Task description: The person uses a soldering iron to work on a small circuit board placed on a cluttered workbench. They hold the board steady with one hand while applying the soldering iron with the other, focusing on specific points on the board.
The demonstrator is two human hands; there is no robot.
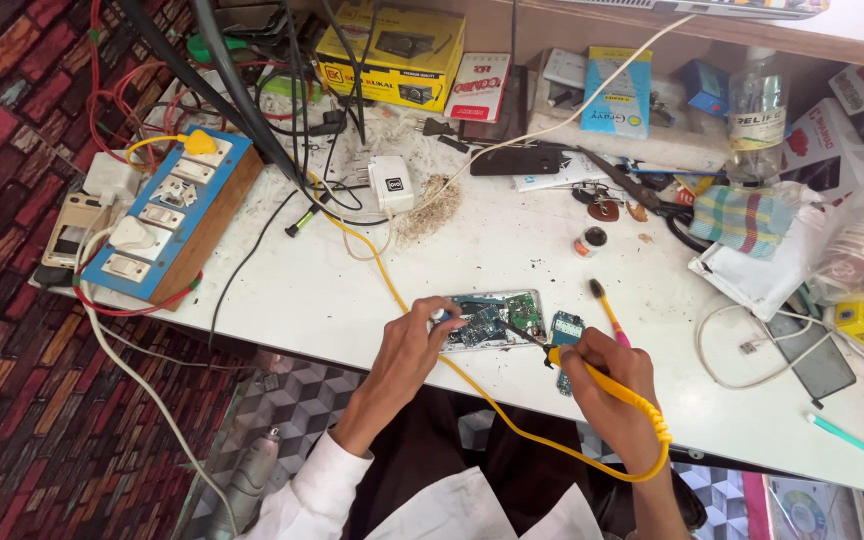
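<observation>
On the white workbench (pixel 332 290), near its front edge, lies an opened phone (pixel 492 318) with its green circuit board exposed. Left hand (pixel 414 345) rests on the phone's left end, fingers curled and pressed down on it, fingertips close together. Right hand (pixel 607 372) holds a yellow-handled soldering iron (pixel 592 375), fingers wrapped tight round the handle like a pen grip; dark metal tip points left and sits on or just above the board, cannot tell which. Yellow cord (pixel 382 268) of the iron loops under the right wrist, passes under the left hand and runs up across the bench toward the back. Small blue-green circuit piece (pixel 566 328) lies just right of the phone, partly hidden by the right hand. Toothbrush (pixel 607 310) with pink handle and dark bristles lies just beyond the right hand. Blue switch board (pixel 174 215) with white sockets sits at the bench's left end, well apart from the hands. White plug adapter (pixel 391 183) stands behind the phone. Yellow box (pixel 392 55) at the back. Clear plastic bottle (pixel 756 115) and checked cloth (pixel 747 218) at right rear.
</observation>
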